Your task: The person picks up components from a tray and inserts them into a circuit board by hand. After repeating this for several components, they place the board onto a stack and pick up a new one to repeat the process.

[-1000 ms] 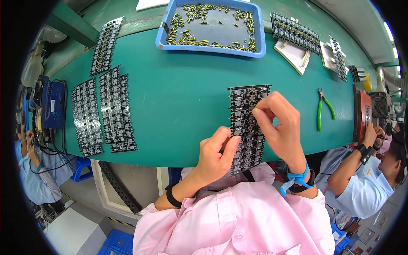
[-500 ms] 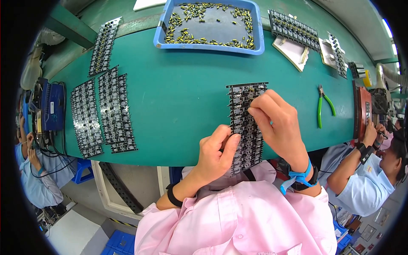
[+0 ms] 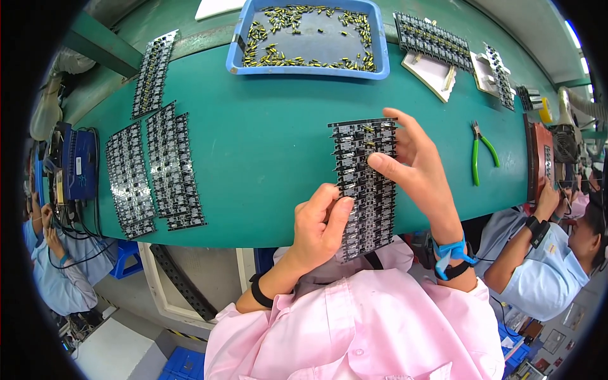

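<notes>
A black circuit board panel [image 3: 367,190] with rows of small boards is held tilted in front of me, over the table's near edge. My left hand [image 3: 320,221] pinches its left edge between thumb and fingers. My right hand [image 3: 418,164] grips the upper right edge, the thumb lying on the face and the other fingers partly hidden behind the edge. A few small yellow parts [image 3: 368,129] sit near the panel's top. Beyond it, a blue tray [image 3: 304,71] holds many small yellow-and-black cylindrical components [image 3: 272,56].
More circuit board panels [image 3: 130,177] lie at the left. Others [image 3: 434,38] rest on white blocks [image 3: 430,76] at the far right. Green-handled cutters [image 3: 476,158] lie right on the green table [image 3: 266,152]. Co-workers [image 3: 538,266] sit at both sides; a blue machine [image 3: 79,161] stands left.
My right hand has gone from a closed pinch over the panel's face to a wider hold at its right edge. The panel has shifted slightly left; my left hand keeps its pinch.
</notes>
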A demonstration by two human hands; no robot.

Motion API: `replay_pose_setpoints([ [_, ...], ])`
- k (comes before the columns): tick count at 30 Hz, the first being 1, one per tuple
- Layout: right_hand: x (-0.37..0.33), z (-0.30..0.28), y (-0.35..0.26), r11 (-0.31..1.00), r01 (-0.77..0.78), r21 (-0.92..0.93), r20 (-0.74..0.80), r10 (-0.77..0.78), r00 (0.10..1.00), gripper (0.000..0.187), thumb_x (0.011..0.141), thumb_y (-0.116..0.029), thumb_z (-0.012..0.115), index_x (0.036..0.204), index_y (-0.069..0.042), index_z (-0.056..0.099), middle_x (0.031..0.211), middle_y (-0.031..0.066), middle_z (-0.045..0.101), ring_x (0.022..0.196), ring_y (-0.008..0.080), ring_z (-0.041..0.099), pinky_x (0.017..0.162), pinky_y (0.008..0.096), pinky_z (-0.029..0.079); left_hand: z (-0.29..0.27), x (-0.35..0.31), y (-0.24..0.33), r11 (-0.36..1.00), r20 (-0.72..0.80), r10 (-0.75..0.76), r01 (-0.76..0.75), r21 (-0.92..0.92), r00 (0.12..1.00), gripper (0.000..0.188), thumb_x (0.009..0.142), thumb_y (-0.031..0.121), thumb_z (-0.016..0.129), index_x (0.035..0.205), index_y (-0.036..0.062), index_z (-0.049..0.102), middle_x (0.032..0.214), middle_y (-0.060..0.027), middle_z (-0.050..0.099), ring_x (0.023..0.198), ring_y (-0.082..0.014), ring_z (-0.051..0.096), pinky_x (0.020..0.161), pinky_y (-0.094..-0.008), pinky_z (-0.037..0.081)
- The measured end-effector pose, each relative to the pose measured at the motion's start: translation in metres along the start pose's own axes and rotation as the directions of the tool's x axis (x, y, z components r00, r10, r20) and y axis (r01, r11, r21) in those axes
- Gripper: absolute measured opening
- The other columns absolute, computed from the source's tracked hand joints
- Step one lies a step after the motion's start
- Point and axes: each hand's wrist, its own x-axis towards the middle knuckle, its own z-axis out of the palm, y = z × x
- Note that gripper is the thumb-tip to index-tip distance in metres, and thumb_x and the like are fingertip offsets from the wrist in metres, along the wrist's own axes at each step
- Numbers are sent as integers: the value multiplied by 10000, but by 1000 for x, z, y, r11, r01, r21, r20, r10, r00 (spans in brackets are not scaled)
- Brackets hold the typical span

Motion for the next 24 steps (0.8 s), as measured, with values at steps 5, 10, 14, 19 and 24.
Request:
replay_pose_setpoints([
  [5,1,9,-1,768,-165,618,182,64,981,413,675,-59,594,1022,8,378,869,86,509,757,112,503,667,230,424,-1,0,0,998,10,-36,37,-49,999,161,779,64,480,651,31,388,462,34,314,411,-22,255,359,-207,186],
  [10,1,12,-2,757,-146,637,121,89,989,363,677,-38,578,983,15,389,862,86,520,770,111,511,672,228,425,-2,2,0,990,20,-88,89,-112,996,163,787,71,471,651,36,389,474,51,313,421,-8,245,366,-197,173],
  [14,5,11,-2,771,-170,614,156,92,983,353,691,-50,565,994,13,396,853,78,527,770,105,509,673,229,423,-2,6,5,972,8,-132,131,-195,991,160,795,75,465,655,44,394,490,69,311,434,5,238,376,-182,170],
  [19,19,-4,-10,819,-225,528,296,71,953,315,732,-103,530,1008,12,428,823,64,539,717,98,515,647,230,422,-11,8,11,951,-29,-179,165,-263,983,154,803,80,459,664,55,399,511,83,310,450,18,238,387,-165,170],
  [24,91,-17,-14,984,167,-61,255,-146,956,207,731,-146,521,874,1,536,684,69,548,573,121,516,551,248,426,-28,10,15,952,-97,-184,153,-265,978,152,803,77,459,663,59,401,519,85,311,460,23,243,394,-161,169],
])
